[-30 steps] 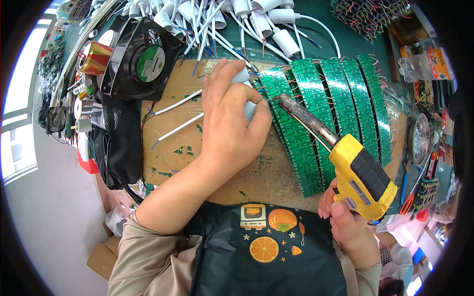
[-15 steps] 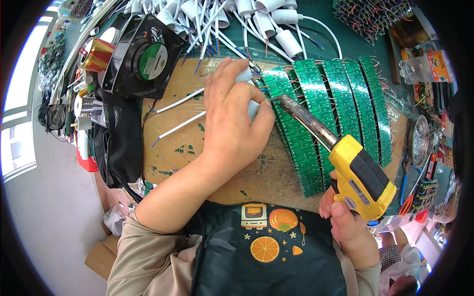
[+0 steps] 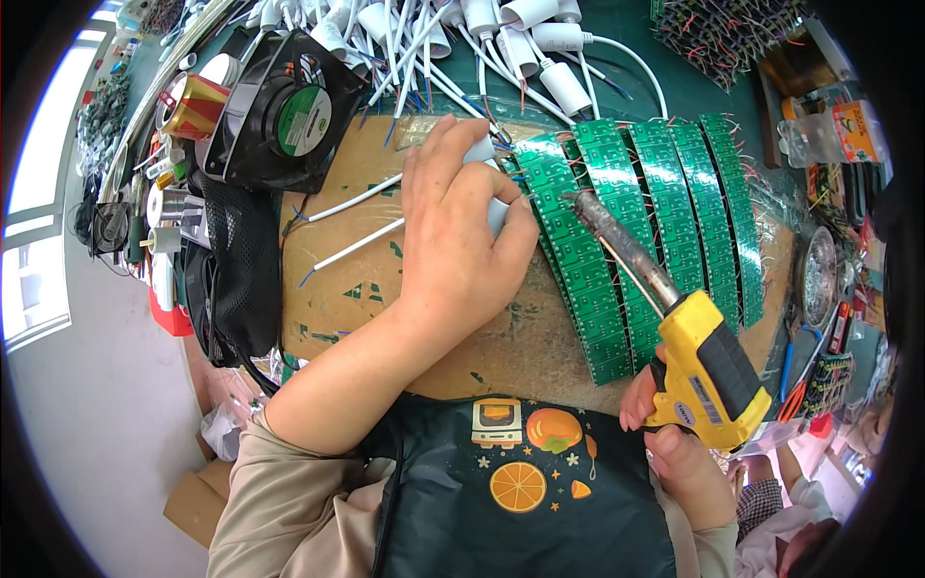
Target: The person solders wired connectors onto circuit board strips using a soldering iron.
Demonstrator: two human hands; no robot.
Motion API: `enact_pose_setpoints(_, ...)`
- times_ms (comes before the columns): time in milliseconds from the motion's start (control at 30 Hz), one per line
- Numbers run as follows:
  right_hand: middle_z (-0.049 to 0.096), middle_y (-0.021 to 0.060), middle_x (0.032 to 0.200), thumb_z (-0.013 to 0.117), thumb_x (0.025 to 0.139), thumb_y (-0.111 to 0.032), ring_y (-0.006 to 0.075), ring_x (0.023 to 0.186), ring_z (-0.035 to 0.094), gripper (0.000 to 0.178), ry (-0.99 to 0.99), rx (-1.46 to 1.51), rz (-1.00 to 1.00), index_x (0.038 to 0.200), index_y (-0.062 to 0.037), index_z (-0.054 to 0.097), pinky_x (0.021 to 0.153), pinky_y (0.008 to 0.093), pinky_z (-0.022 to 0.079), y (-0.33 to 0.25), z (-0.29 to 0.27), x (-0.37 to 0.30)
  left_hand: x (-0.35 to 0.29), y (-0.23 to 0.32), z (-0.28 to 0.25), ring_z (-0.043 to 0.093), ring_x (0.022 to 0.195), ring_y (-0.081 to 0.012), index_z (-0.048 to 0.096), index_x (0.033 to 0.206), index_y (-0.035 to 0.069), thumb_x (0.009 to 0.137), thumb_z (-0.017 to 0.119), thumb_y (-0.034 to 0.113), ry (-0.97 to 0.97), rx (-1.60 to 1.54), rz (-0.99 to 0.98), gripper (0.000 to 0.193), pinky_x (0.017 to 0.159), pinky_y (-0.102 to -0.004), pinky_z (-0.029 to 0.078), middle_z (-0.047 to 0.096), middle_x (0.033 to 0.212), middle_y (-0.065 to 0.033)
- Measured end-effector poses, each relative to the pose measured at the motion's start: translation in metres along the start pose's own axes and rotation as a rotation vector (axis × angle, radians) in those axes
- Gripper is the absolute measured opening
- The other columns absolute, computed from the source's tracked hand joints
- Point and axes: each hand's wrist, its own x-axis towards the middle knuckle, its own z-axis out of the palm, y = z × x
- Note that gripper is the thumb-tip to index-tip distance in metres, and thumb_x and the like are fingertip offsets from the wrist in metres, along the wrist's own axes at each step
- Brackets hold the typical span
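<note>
My left hand is closed over two white cylindrical housings, mostly hidden by its fingers. White cables with bare blue wire ends run out leftward from under the hand. Thin wires at the housings' right side reach the edge of the green circuit board panels, which lie side by side in long strips. My right hand grips a yellow and black soldering gun from below. Its dark metal tip points up and left over the leftmost strips, a short way right of my left fingers.
A brown work board lies under everything. Behind it is a heap of white cabled housings. A black fan and a black mesh bag stand left. Pliers and a round metal dish lie right. Another person is at lower right.
The soldering gun has drawn back right and slightly down, its tip now farther from the wires at my left fingers. My left hand has barely moved.
</note>
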Motion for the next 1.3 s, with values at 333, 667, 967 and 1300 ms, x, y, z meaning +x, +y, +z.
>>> enact_pose_setpoints(333,0.053,0.0026,0.079,0.073,0.083,-0.026,0.0137,0.068,0.053,0.03,-0.01,-0.158,-0.097,0.097,-0.0065,0.055,0.057,0.028,0.045,0.019,-0.007,0.0,-0.002,-0.003,0.003,0.044,0.124,-0.0454,0.056,0.083,0.005,0.073,0.068,0.004,0.035,-0.022,0.026,0.015,0.105,-0.0563,0.03,0.051,0.126,-0.0216)
enact_pose_setpoints(667,0.055,0.0018,0.074,0.069,0.084,-0.024,0.013,0.063,0.054,0.022,0.028,-0.277,-0.114,0.091,-0.0063,0.057,0.054,0.0278,0.043,0.021,-0.009,0.0,-0.004,-0.004,0.0,0.043,0.127,-0.0429,0.06,0.084,0.008,0.074,0.07,0.006,0.032,-0.087,0.014,0.014,0.105,-0.058,0.028,0.052,0.128,-0.016)
enact_pose_setpoints(967,0.056,0.0019,0.074,0.068,0.085,-0.023,0.0135,0.062,0.054,0.024,0.047,-0.287,-0.13,0.098,-0.005,0.059,0.054,0.0283,0.043,0.016,-0.005,0.005,-0.002,-0.004,-0.005,0.044,0.13,-0.0405,0.064,0.084,0.004,0.076,0.07,0.005,-0.004,-0.04,0.053,0.01,0.105,-0.046,0.037,0.052,0.132,-0.017)
enact_pose_setpoints(1300,0.057,0.0017,0.074,0.068,0.085,-0.024,0.0135,0.064,0.054,0.025,0.021,-0.299,-0.089,0.098,-0.0051,0.059,0.056,0.0285,0.043,0.015,-0.009,0.005,-0.001,-0.006,-0.005,0.045,0.129,-0.0397,0.065,0.081,0.006,0.074,0.071,0.004,-0.009,-0.056,0.071,0.01,0.105,-0.0461,0.037,0.055,0.129,-0.0155)
